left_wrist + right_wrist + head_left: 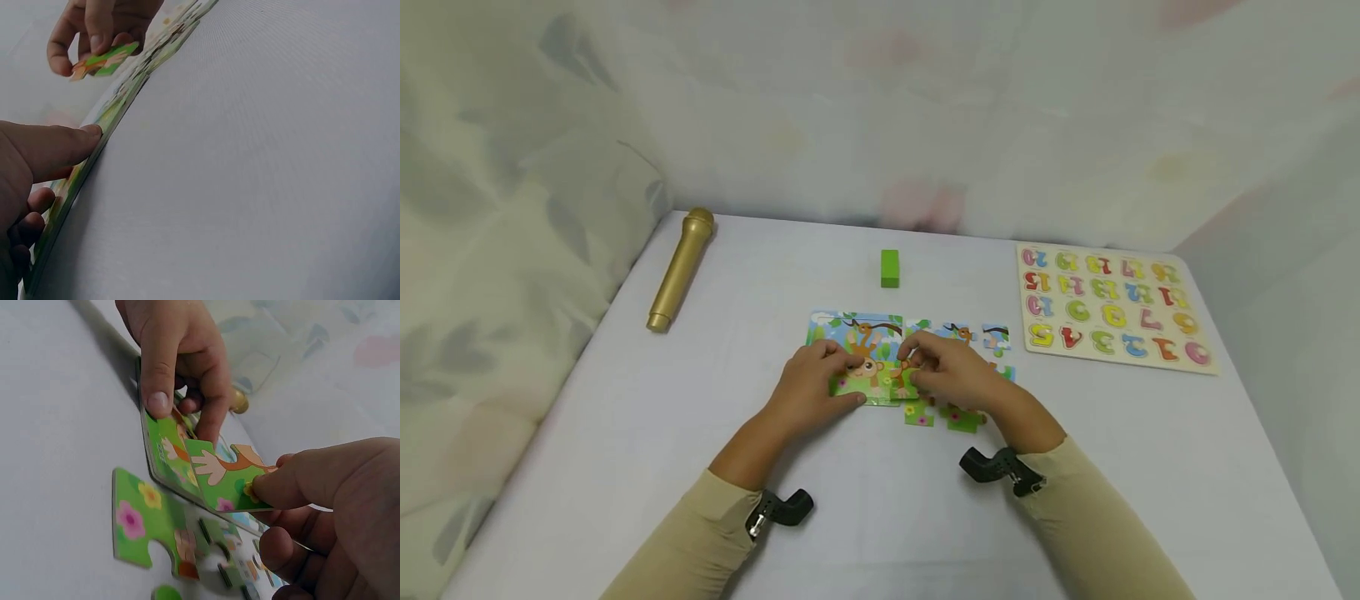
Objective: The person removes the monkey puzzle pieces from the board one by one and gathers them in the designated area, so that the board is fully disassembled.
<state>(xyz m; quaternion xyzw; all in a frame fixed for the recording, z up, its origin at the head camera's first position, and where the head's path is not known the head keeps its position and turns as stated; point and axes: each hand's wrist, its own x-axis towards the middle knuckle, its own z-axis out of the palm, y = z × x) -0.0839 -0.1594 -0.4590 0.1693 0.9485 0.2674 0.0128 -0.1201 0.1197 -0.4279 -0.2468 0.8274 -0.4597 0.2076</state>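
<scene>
My right hand (958, 371) pinches a jigsaw piece (219, 478) between thumb and fingers. The piece is green, with a pale monkey's hand, an orange-brown arm and flowers, and is held tilted over the puzzle board (880, 403). That board shows a monkey under leafy branches. Resting on its left part is my left hand (812, 387), thumb at the near edge and index fingertip on the picture. Loose puzzle pieces (134, 519) lie to the right of the board, some hidden under my right hand in the head view.
A green block (890, 268) stands behind the puzzle. At the back left lies a gold microphone (681, 271). On the right is a board of coloured numbers (1108, 308). Patterned cloth (925, 125) hangs behind the white table (880, 517).
</scene>
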